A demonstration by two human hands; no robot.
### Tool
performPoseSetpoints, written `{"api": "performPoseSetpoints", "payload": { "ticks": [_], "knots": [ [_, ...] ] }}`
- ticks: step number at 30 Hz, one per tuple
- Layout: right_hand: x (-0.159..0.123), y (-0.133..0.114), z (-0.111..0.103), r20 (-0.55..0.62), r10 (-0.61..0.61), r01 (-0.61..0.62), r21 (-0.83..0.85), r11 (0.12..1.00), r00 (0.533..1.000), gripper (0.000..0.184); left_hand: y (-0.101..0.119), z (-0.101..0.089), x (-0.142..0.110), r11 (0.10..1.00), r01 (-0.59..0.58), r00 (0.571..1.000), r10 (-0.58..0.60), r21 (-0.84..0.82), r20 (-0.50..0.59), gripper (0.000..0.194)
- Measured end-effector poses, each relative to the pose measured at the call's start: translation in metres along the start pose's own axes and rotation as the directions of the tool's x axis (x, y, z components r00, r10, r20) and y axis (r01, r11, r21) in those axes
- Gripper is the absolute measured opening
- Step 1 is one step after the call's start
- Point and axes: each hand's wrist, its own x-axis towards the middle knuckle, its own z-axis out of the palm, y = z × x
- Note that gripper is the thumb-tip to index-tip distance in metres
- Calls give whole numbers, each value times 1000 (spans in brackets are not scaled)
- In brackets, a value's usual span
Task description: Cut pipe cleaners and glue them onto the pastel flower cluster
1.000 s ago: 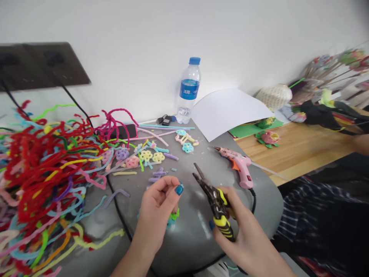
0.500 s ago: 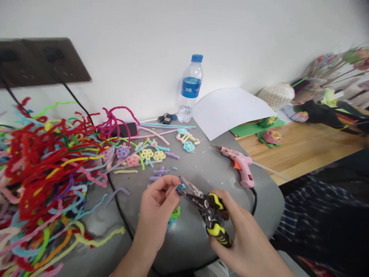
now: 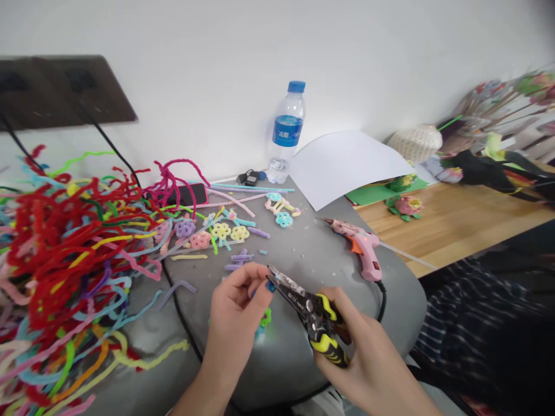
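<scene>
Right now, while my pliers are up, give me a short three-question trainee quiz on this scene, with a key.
1. Multiple choice: what does the right hand hold?
a) a white sheet of paper
b) black pliers with yellow-trimmed handles
c) a purple fuzzy flower

2. True or false: the pink plastic glue gun lies on the grey tabletop.

3. Fill in the blank: the clear plastic bottle with a printed label has a ____ cap.

Key:
1: b, with the tips beside the left hand's thumb and forefinger
2: true
3: blue
</scene>
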Motion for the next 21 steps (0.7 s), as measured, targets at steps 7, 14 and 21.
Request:
{"api": "performPoseSetpoints", "payload": {
  "ticks": [7, 14, 21],
  "knots": [
    [2, 0, 1, 11, 7, -7, 15, 1000, 1000, 39, -1, 1, 1, 998, -1, 998, 5, 57, -67, 32],
    [1, 1, 5, 1, 46, -46, 35, 998, 999, 37, -1, 3, 4, 998, 15, 996, -9, 68, -90, 32],
    [3, 3, 13, 5, 101, -102, 55, 993, 995, 30, -6, 1, 12, 998, 30, 997, -26, 48, -70, 36]
  ]
}}
